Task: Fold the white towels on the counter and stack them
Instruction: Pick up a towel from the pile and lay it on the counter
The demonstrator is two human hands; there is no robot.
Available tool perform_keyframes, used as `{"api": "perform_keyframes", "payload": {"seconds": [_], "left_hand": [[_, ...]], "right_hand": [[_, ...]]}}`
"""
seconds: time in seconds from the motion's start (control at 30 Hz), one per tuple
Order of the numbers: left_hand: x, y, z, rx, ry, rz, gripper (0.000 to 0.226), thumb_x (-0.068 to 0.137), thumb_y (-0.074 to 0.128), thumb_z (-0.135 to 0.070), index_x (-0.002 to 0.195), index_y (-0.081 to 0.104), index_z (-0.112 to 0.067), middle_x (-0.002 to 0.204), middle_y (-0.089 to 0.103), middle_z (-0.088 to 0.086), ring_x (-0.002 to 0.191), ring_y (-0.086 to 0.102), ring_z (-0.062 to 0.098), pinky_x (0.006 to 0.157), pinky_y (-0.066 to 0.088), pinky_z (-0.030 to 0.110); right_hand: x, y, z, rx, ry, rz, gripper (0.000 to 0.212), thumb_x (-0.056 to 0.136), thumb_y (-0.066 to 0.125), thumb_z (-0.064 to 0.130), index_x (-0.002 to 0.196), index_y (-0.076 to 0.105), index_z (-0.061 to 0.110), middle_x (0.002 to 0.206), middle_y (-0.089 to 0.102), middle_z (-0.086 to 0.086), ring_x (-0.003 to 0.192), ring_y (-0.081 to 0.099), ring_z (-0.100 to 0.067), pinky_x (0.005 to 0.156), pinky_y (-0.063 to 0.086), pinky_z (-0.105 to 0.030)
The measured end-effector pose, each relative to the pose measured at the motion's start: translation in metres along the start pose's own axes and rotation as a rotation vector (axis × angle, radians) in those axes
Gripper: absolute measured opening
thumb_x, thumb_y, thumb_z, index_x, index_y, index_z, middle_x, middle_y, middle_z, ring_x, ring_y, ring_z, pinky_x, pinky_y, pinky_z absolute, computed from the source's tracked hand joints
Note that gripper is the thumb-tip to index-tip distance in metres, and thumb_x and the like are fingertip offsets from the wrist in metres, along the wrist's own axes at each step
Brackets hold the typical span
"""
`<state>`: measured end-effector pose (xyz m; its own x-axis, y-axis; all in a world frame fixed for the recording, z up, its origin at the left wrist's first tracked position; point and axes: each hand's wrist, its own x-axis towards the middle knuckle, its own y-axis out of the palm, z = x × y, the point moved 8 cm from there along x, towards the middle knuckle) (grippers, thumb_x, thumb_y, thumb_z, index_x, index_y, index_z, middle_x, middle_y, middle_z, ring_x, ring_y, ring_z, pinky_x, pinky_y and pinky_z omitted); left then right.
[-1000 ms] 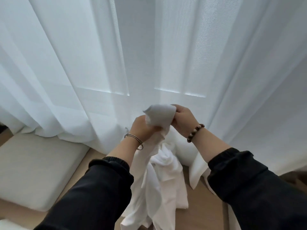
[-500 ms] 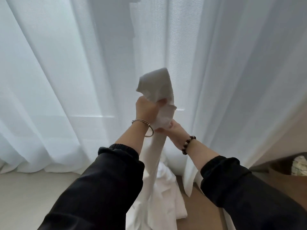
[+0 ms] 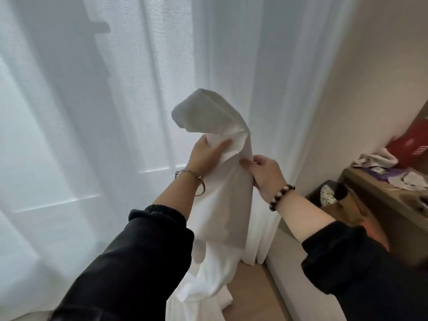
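The left grip [image 3: 205,157] holds a white towel [image 3: 227,195] up in front of a sheer white curtain [image 3: 92,135], thumb laid across the cloth, and the towel's top corner flops over to the left above it. Just lower, the right grip [image 3: 266,176] pinches the towel's right edge. The cloth hangs down between the black sleeves [image 3: 129,262] to a heap of white fabric [image 3: 203,297] on a wooden surface [image 3: 250,295]. At right, a cluttered desk [image 3: 379,200] carries a red bag [image 3: 410,151] by a beige wall [image 3: 370,89]
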<state>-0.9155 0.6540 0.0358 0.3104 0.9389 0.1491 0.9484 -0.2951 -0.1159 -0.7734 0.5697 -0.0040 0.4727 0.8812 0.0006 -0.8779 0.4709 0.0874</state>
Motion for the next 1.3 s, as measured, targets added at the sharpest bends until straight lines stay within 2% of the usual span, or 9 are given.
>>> {"api": "perform_keyframes", "payload": {"seconds": [0.1, 0.4, 0.53, 0.67, 0.77, 0.83, 1.0, 1.13, 1.3], "left_hand": [[-0.007, 0.052, 0.002, -0.047, -0.064, 0.189, 0.051, 0.070, 0.071, -0.051, 0.111, 0.057, -0.024, 0.101, 0.068, -0.009, 0.092, 0.065, 0.005, 0.074, 0.049, 0.021], [-0.027, 0.237, -0.026, -0.055, -0.034, 0.354, 0.009, 0.080, 0.074, -0.022, 0.084, 0.066, -0.020, 0.083, 0.067, -0.008, 0.070, 0.059, -0.004, 0.055, 0.045, 0.005], [-0.049, 0.348, -0.045, -0.082, 0.011, 0.365, 0.012, 0.077, 0.074, -0.011, 0.083, 0.066, -0.017, 0.082, 0.066, -0.003, 0.073, 0.062, 0.008, 0.068, 0.048, 0.018], [-0.075, 0.483, -0.053, -0.144, -0.064, 0.443, 0.014, 0.079, 0.074, -0.020, 0.083, 0.060, -0.019, 0.080, 0.064, -0.004, 0.066, 0.059, 0.004, 0.060, 0.047, 0.012], [-0.099, 0.586, -0.052, -0.218, -0.212, 0.521, 0.045, 0.078, 0.075, -0.030, 0.114, 0.055, -0.011, 0.107, 0.063, 0.005, 0.091, 0.061, 0.021, 0.086, 0.051, 0.035], [-0.118, 0.651, -0.058, -0.261, -0.282, 0.600, 0.055, 0.081, 0.071, -0.035, 0.125, 0.050, -0.009, 0.114, 0.060, 0.005, 0.091, 0.059, 0.021, 0.086, 0.048, 0.035], [-0.168, 0.776, -0.071, -0.545, -0.565, 0.808, 0.034, 0.095, 0.050, -0.024, 0.125, 0.058, -0.009, 0.122, 0.062, 0.015, 0.091, 0.064, 0.027, 0.082, 0.053, 0.039], [-0.208, 0.859, -0.080, -0.753, -0.719, 0.904, 0.017, 0.095, 0.052, -0.022, 0.097, 0.067, -0.015, 0.084, 0.074, 0.007, 0.074, 0.070, 0.028, 0.056, 0.057, 0.040], [-0.228, 0.939, -0.097, -0.799, -0.728, 1.021, 0.016, 0.095, 0.051, -0.019, 0.095, 0.066, -0.016, 0.095, 0.069, 0.008, 0.088, 0.064, 0.030, 0.079, 0.054, 0.045]], "right_hand": [[-0.005, -0.047, 0.016, -0.024, -0.041, -0.126, 0.008, 0.084, 0.068, 0.013, 0.081, 0.065, 0.006, 0.086, 0.065, -0.017, 0.079, 0.060, -0.026, 0.078, 0.052, -0.045], [-0.034, -0.238, 0.042, -0.093, -0.091, -0.456, 0.014, 0.070, 0.082, 0.025, 0.073, 0.070, 0.018, 0.073, 0.072, -0.006, 0.075, 0.067, -0.022, 0.069, 0.057, -0.032], [-0.051, -0.346, 0.052, -0.123, -0.104, -0.593, 0.014, 0.074, 0.080, 0.020, 0.081, 0.072, 0.012, 0.084, 0.072, -0.010, 0.086, 0.067, -0.026, 0.080, 0.056, -0.037], [-0.071, -0.469, 0.063, -0.214, -0.117, -0.699, 0.009, 0.082, 0.072, 0.025, 0.075, 0.067, 0.023, 0.085, 0.069, 0.000, 0.087, 0.064, -0.021, 0.081, 0.054, -0.037], [-0.089, -0.562, 0.055, -0.296, -0.071, -0.684, 0.019, 0.090, 0.060, 0.040, 0.086, 0.066, 0.022, 0.089, 0.068, 0.001, 0.087, 0.062, -0.018, 0.073, 0.051, -0.030], [-0.107, -0.621, 0.035, -0.278, 0.015, -0.666, 0.024, 0.091, 0.054, 0.048, 0.087, 0.064, 0.026, 0.093, 0.068, 0.004, 0.088, 0.063, -0.015, 0.077, 0.050, -0.031], [-0.156, -0.730, -0.025, -0.298, 0.243, -0.689, 0.030, 0.093, 0.055, 0.041, 0.109, 0.060, 0.017, 0.105, 0.066, -0.002, 0.095, 0.062, -0.019, 0.083, 0.051, -0.037], [-0.205, -0.812, -0.015, -0.371, 0.211, -1.037, 0.019, 0.095, 0.050, 0.021, 0.082, 0.059, 0.010, 0.074, 0.058, 0.000, 0.064, 0.051, -0.015, 0.049, 0.035, -0.022], [-0.247, -0.894, 0.055, -0.521, 0.096, -1.509, 0.022, 0.090, 0.052, 0.014, 0.070, 0.044, 0.014, 0.063, 0.046, 0.002, 0.062, 0.043, -0.023, 0.046, 0.025, -0.026]]}}
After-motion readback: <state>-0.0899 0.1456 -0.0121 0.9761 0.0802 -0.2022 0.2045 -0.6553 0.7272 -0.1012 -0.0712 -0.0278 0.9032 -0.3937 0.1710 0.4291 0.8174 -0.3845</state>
